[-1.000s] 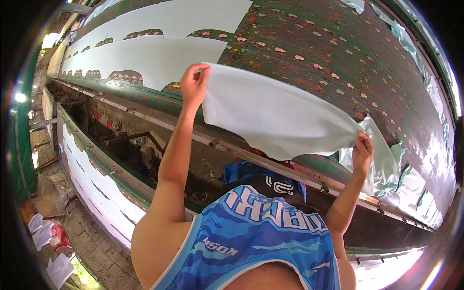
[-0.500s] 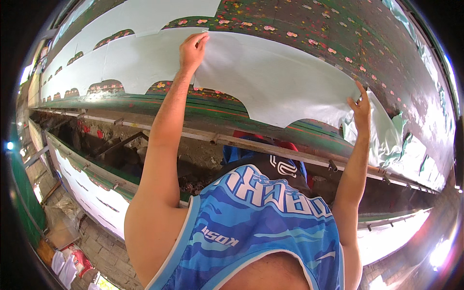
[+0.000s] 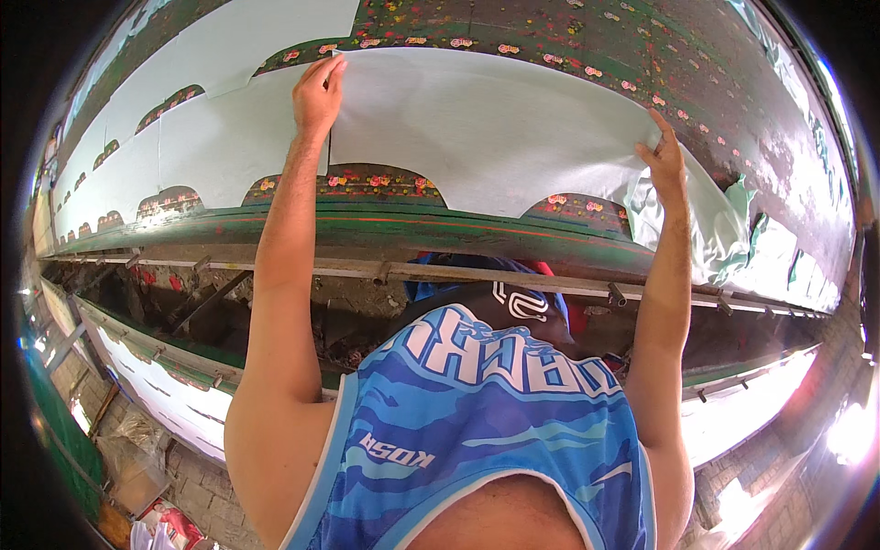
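A pale, whitish fabric piece (image 3: 477,128) with a scalloped near edge stretches between my hands over a long dark green table (image 3: 412,217). At its upper left corner, my left hand (image 3: 318,99) pinches the fabric between thumb and fingertips. My right hand (image 3: 667,170) is at the piece's right end, its fingertips on the edge with the thumb a little apart. Just left of this piece lies a similar fabric piece (image 3: 211,137), flat on the table. A loose, wrinkled heap of shiny pale fabric (image 3: 701,215) lies beside my right wrist.
More pale cut pieces (image 3: 275,32) lie in a row farther back. Small printed motifs and paint specks cover the tabletop. A metal rail with short pegs (image 3: 380,270) runs along the near edge. Behind me stands another table with white pieces (image 3: 165,385). Bags lie on the brick floor at lower left.
The view has shifted, so the table and both hands sit farther left and slightly higher. My hands keep their places on the fabric piece, which lies smoother and flatter along its near edge.
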`<act>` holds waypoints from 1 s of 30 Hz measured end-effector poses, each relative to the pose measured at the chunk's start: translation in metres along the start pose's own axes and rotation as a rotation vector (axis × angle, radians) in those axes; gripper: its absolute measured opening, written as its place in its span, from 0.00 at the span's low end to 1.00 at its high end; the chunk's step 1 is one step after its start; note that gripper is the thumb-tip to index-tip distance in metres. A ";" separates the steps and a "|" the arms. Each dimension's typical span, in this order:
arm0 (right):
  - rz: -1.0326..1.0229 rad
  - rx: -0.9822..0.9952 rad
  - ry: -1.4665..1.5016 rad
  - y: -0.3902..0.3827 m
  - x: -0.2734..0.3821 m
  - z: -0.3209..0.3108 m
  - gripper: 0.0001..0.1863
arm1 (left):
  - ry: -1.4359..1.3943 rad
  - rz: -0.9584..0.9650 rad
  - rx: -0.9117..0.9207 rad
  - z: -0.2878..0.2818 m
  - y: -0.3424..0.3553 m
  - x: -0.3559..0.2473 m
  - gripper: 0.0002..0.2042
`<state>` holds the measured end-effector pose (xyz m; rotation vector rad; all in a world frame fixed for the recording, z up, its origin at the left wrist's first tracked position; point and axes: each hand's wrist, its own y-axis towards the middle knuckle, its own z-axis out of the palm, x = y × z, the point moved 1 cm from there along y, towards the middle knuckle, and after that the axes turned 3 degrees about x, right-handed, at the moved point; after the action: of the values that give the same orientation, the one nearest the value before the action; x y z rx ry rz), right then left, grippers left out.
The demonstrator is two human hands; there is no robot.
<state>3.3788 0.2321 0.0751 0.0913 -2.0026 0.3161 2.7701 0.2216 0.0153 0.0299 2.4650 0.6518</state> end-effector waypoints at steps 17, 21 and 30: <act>0.092 0.085 -0.155 0.022 -0.013 -0.003 0.42 | 0.094 -0.008 -0.019 -0.006 -0.013 0.003 0.12; -0.031 0.047 -0.394 0.024 -0.014 -0.006 0.44 | -0.001 0.219 0.174 -0.010 -0.044 -0.040 0.16; -0.018 0.093 -0.448 0.026 -0.003 -0.002 0.48 | 0.464 0.044 0.415 0.018 -0.034 -0.039 0.39</act>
<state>3.3771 0.2573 0.0685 0.2573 -2.4279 0.4038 2.8162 0.1940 0.0073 0.1043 3.0176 0.1593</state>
